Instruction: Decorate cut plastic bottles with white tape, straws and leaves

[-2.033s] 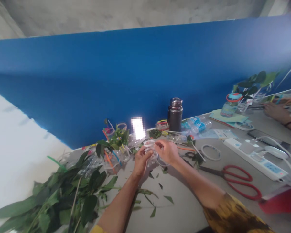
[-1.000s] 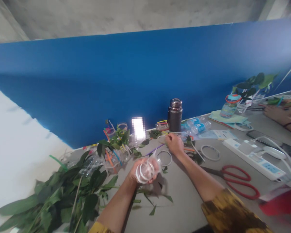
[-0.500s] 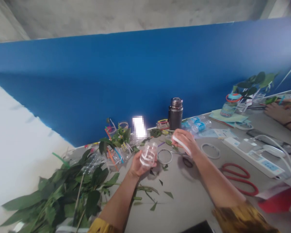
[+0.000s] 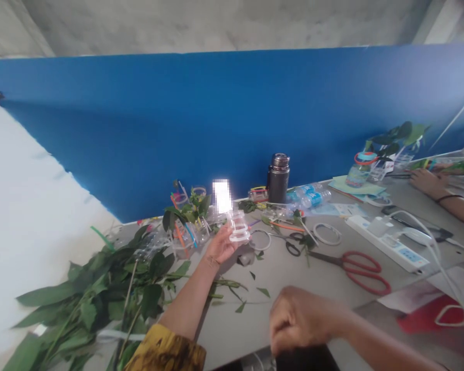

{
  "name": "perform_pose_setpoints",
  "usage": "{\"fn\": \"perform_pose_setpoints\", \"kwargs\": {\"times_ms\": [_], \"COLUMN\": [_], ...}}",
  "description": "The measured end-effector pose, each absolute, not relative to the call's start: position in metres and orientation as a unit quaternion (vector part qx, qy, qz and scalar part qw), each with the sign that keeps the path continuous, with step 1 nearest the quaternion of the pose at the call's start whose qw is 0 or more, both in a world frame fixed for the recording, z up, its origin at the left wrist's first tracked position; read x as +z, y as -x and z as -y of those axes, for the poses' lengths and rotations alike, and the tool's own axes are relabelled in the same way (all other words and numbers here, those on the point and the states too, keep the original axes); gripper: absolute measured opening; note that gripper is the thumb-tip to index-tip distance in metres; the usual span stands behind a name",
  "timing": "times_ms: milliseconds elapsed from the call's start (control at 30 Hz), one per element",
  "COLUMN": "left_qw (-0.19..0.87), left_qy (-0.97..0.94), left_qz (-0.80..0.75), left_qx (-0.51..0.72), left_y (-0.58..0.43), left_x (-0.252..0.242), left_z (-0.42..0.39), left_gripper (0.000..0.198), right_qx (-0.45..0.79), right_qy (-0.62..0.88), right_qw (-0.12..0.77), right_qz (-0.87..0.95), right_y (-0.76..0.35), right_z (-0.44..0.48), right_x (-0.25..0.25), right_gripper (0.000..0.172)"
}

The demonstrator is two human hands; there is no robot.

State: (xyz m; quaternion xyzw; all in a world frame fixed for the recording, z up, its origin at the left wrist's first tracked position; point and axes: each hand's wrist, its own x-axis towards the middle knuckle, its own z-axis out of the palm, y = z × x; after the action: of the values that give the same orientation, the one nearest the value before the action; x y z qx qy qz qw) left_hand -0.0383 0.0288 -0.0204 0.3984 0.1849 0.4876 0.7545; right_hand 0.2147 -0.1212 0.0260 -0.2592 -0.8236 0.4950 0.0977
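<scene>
My left hand [image 4: 221, 246] is wrapped around a small clear plastic bottle [image 4: 238, 226] with white bands round it, lifted above the table. Low in the view, my right hand [image 4: 299, 317] has its fingers curled in over a dark flat object [image 4: 307, 358] at the near table edge; what the fingers hold, if anything, is hidden. Between the two hands lie leaf scraps [image 4: 263, 292] and cut stems [image 4: 228, 283]. Red-handled scissors [image 4: 365, 270] rest beyond my right wrist, with smaller black scissors [image 4: 293, 245] farther back.
Leafy branches [image 4: 88, 299] pile up at the left. Along the blue partition [image 4: 232, 113] stand cups with straws and leaves [image 4: 187, 216] and a dark thermos [image 4: 278, 178]. A power strip [image 4: 386, 243] and cables lie at the right. Another person's hand [image 4: 427, 181] works at the far right.
My right hand has come down and toward me from beside the thermos; the white strip-like thing it held no longer shows. My left hand keeps the bottle, slightly higher in view.
</scene>
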Motion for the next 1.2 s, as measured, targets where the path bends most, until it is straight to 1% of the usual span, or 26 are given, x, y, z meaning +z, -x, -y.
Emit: {"fn": "perform_pose_setpoints", "kwargs": {"times_ms": [67, 100, 200, 267, 367, 467, 533, 667, 767, 833, 933, 1033, 1100, 1200], "left_qw": [0.75, 0.748, 0.739, 0.733, 0.721, 0.696, 0.687, 0.69, 0.683, 0.666, 0.638, 0.605, 0.571, 0.51], "left_qy": [-0.401, -0.402, -0.407, -0.407, -0.404, -0.398, -0.389, -0.376, -0.381, -0.383, -0.402, -0.425, -0.438, -0.458], "left_qz": [-0.185, -0.185, -0.187, -0.194, -0.203, -0.221, -0.245, -0.253, -0.262, -0.28, -0.293, -0.32, -0.344, -0.399], "left_qx": [0.493, 0.494, 0.503, 0.51, 0.526, 0.555, 0.563, 0.565, 0.566, 0.576, 0.587, 0.592, 0.603, 0.609], "left_y": [0.035, 0.034, 0.031, 0.029, 0.026, 0.02, 0.017, 0.018, 0.02, 0.02, 0.017, 0.013, 0.012, 0.01], "left_x": [-0.015, -0.013, -0.01, -0.01, -0.011, -0.01, -0.008, -0.007, -0.01, -0.013, -0.015, -0.015, -0.014, -0.011], "left_z": [-0.026, -0.025, -0.022, -0.021, -0.022, -0.022, -0.022, -0.023, -0.025, -0.026, -0.027, -0.026, -0.026, -0.025], "left_gripper": [0.057, 0.058, 0.06, 0.058, 0.058, 0.06, 0.059, 0.058, 0.06, 0.059, 0.059, 0.06, 0.061, 0.064], "right_qx": [0.457, 0.421, 0.301, 0.284, 0.28, 0.256, 0.265, 0.356, 0.421, 0.44, 0.424, 0.357, 0.312, 0.269], "right_qy": [0.311, 0.343, 0.434, 0.49, 0.524, 0.55, 0.555, 0.498, 0.458, 0.453, 0.451, 0.477, 0.51, 0.558], "right_qw": [0.142, 0.181, 0.31, 0.351, 0.359, 0.361, 0.369, 0.429, 0.454, 0.459, 0.472, 0.486, 0.479, 0.446], "right_qz": [0.821, 0.82, 0.791, 0.746, 0.72, 0.708, 0.697, 0.664, 0.638, 0.625, 0.628, 0.64, 0.642, 0.646], "right_y": [-0.213, -0.212, -0.207, -0.203, -0.192, -0.177, -0.168, -0.161, -0.163, -0.165, -0.167, -0.167, -0.165, -0.161], "right_z": [0.11, 0.101, 0.062, 0.033, -0.002, -0.021, -0.028, -0.038, -0.042, -0.043, -0.043, -0.041, -0.038, -0.031], "right_x": [0.029, 0.032, 0.039, 0.045, 0.051, 0.048, 0.039, 0.017, 0.006, 0.003, 0.002, 0.002, 0.003, 0.007], "right_gripper": [0.032, 0.034, 0.027, 0.028, 0.042, 0.035, 0.039, 0.038, 0.045, 0.048, 0.041, 0.031, 0.026, 0.02]}}
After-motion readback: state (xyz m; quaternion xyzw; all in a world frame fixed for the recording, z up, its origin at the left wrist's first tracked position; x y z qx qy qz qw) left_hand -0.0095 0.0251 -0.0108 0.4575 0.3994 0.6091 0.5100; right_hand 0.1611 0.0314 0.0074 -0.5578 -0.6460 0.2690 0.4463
